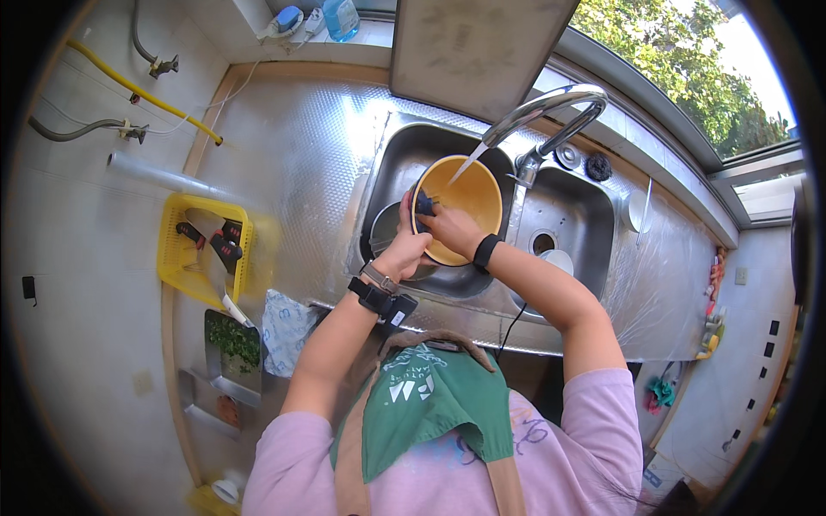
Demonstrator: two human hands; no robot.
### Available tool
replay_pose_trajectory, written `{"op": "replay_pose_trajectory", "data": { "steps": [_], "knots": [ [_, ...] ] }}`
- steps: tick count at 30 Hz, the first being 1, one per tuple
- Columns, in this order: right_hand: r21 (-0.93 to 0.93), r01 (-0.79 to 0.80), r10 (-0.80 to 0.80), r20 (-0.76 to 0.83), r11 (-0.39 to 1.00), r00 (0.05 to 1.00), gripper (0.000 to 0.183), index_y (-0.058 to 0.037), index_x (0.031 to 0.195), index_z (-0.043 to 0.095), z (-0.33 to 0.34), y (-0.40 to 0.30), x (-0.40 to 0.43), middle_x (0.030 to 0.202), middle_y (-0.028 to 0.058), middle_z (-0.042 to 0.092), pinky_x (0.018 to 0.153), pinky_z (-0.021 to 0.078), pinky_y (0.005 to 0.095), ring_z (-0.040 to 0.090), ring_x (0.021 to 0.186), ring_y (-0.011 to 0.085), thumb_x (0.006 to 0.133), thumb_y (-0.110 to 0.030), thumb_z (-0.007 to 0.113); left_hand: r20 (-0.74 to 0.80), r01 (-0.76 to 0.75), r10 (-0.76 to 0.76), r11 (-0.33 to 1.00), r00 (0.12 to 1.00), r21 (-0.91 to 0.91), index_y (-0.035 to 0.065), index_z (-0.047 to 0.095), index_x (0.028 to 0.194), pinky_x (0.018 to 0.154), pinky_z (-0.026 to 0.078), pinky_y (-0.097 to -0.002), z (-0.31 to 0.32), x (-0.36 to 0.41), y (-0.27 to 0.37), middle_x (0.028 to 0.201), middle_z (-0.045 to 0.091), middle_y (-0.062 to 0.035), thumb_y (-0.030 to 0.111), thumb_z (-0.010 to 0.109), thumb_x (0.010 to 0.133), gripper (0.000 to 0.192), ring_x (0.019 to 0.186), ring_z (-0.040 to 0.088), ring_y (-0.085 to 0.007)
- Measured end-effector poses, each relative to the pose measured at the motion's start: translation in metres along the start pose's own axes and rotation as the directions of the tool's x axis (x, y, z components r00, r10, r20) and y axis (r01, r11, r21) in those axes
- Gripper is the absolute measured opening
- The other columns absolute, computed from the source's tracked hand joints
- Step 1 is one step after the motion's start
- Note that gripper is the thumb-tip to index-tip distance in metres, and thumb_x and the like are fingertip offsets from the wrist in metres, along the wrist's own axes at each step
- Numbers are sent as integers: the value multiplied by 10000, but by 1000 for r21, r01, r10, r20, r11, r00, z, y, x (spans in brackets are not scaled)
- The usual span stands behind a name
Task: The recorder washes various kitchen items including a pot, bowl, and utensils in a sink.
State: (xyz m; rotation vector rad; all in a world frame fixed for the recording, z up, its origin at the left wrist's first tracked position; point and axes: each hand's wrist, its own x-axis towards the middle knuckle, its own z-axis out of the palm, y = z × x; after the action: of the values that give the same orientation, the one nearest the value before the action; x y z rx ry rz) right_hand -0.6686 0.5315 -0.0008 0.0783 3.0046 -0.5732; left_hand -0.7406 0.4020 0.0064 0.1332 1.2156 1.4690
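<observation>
Over the left basin of a steel double sink, my left hand (406,248) holds a yellow bowl (474,193) by its rim, tilted on its side. Inside the bowl, my right hand (452,227) is closed on a dark blue scrubber (423,205) pressed near the left wall; its exact kind cannot be told. Water runs from the chrome faucet (545,116) into the bowl. Below the bowl, partly hidden by my left hand, a metal pot or bowl (385,226) lies in the left basin (393,158).
A white dish (557,260) lies in the right basin (584,213). Behind it sit a dark scouring pad (598,167) and a white bowl (635,211). A yellow basket (169,258) with knives stands left, near a tray of chopped greens (232,345). A large board (474,51) leans behind the sink.
</observation>
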Motion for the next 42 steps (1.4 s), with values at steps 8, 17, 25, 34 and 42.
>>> {"op": "replay_pose_trajectory", "data": {
  "steps": [8, 17, 25, 34, 42],
  "knots": [
    [-336, 16, -60, -119, 942, 991, 180, -68, 835, 669, 4, 32, 17, 1033, 91, 580, 766, 477, 340, 560, 912, 240, 751, -125, 520, -2, 50, -50, 991, 999, -121, 298, 44, 1356, 678, 551, -509, 8, -3, -8, 1211, 398, -164, -117, 383, 734, 821, 1017, 551, -347],
    [-566, 15, -46, -40, 824, 998, 233, -105, 777, 710, -6, 41, -16, 788, 56, 657, 979, 321, 375, 526, 1002, 226, 757, -204, 501, -115, -287, 273, 950, 955, -126, 340, 3, 1400, 800, 518, -490, 12, -7, -17, 1381, 276, -130, -202, 308, 702, 934, 1211, 402, -335],
    [397, -276, 212, 197, 875, 957, 265, -116, 908, 675, -7, -3, -37, 962, 109, 652, 913, 402, 409, 594, 947, 316, 800, -289, 506, -162, -342, 307, 895, 938, -287, 341, 5, 1393, 797, 536, -438, 11, -2, -17, 1366, 288, -158, -204, 301, 708, 924, 1183, 435, -335],
    [-625, 106, -131, 5, 774, 991, 237, -118, 957, 650, -52, 49, -42, 1130, 6, 585, 1127, 37, 450, 233, 1343, 220, 791, -155, 484, -120, -287, 270, 945, 955, -156, 334, -15, 1390, 754, 529, -527, 19, -16, -11, 1387, 241, -159, -210, 284, 668, 952, 1224, 383, -377],
    [-14, -106, 106, 314, 994, 944, 214, -113, 919, 684, -15, 33, -59, 887, 110, 651, 825, 444, 378, 579, 913, 275, 769, -233, 591, -82, -67, 48, 966, 996, -250, 367, -25, 1381, 740, 514, -571, 20, -14, -17, 1359, 273, -145, -189, 328, 668, 971, 1206, 399, -364]
  ]
}}
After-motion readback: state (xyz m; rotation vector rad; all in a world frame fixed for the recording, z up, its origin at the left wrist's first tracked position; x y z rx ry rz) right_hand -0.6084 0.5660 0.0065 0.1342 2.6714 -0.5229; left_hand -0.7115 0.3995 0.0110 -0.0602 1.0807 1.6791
